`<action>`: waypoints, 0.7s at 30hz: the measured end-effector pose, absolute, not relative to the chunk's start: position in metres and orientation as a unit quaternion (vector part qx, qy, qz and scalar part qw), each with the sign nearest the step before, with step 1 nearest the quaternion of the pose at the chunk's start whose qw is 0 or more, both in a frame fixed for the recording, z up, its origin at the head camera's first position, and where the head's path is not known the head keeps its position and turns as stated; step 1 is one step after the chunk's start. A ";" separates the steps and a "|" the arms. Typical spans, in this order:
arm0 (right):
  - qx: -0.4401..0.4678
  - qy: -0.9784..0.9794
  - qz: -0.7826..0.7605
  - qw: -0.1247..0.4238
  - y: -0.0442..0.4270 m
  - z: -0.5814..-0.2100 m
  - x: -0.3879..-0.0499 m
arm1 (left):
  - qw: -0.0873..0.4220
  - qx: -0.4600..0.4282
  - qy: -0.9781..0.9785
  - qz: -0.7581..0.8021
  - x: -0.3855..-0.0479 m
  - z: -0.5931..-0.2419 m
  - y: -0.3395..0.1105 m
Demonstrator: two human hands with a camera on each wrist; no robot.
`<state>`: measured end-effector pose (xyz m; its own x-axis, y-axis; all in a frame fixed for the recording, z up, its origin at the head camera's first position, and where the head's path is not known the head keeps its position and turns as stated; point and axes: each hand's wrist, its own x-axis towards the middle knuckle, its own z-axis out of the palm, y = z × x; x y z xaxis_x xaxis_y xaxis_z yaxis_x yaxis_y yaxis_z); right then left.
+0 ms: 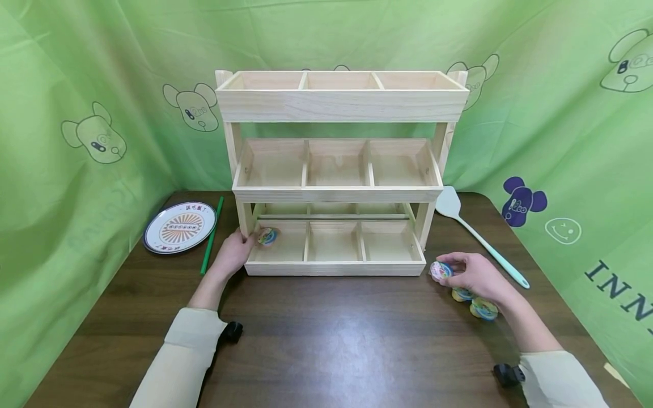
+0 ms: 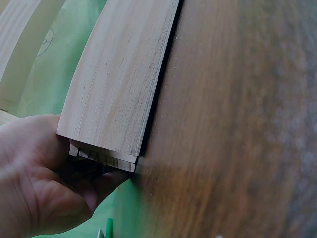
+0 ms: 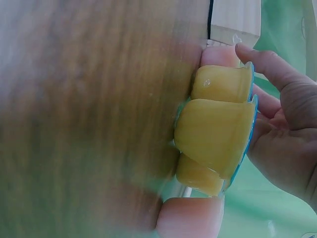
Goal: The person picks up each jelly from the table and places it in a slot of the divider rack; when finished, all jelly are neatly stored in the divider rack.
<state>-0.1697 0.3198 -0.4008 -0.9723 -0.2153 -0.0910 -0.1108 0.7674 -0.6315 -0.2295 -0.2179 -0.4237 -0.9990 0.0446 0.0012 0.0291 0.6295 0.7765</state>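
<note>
Facing lid-up, a jelly cup (image 1: 440, 271) is being pinched by the right hand (image 1: 475, 274); the crosswise rack (image 1: 336, 195) is being gripped by the left hand (image 1: 233, 253).

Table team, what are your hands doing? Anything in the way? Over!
Left hand gripping wooden rack, lower left end. Right hand pinching pink cup beside rack. Another cup in bottom left compartment. Possible snag: yellow cups close by right hand.
</note>
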 end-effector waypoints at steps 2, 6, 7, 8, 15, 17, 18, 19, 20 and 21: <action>-0.085 0.939 -0.325 0.076 0.320 -0.401 -0.170 | 0.009 0.021 0.902 0.431 -0.229 -0.424 -0.218; -0.076 0.945 -0.313 0.058 0.320 -0.398 -0.169 | 0.009 0.020 0.901 0.432 -0.229 -0.423 -0.217; -0.073 0.946 -0.311 0.053 0.319 -0.397 -0.169 | 0.008 0.020 0.902 0.432 -0.229 -0.423 -0.217; -0.070 0.947 -0.311 0.049 0.319 -0.396 -0.168 | 0.008 0.019 0.902 0.430 -0.229 -0.423 -0.217; -0.068 0.938 -0.337 0.041 0.320 -0.390 -0.165 | 0.010 0.012 0.904 0.426 -0.229 -0.422 -0.216; -0.068 0.933 -0.351 0.042 0.320 -0.388 -0.164 | 0.013 0.011 0.905 0.426 -0.230 -0.422 -0.216; -0.067 0.930 -0.357 0.043 0.321 -0.386 -0.163 | 0.014 0.010 0.904 0.427 -0.230 -0.422 -0.216; -0.068 0.928 -0.364 0.044 0.320 -0.385 -0.163 | 0.016 0.011 0.905 0.425 -0.230 -0.422 -0.216; -0.068 0.927 -0.367 0.044 0.320 -0.384 -0.162 | 0.016 0.011 0.905 0.424 -0.230 -0.422 -0.216; -0.071 0.925 -0.370 0.043 0.320 -0.383 -0.162 | 0.016 0.010 0.906 0.423 -0.230 -0.422 -0.216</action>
<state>-0.1617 0.3198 -0.3825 -0.9862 -0.1636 -0.0267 -0.1002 0.7163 -0.6906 -0.2297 -0.2162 -0.4215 -0.9993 0.0317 -0.0211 0.0042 0.6415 0.7672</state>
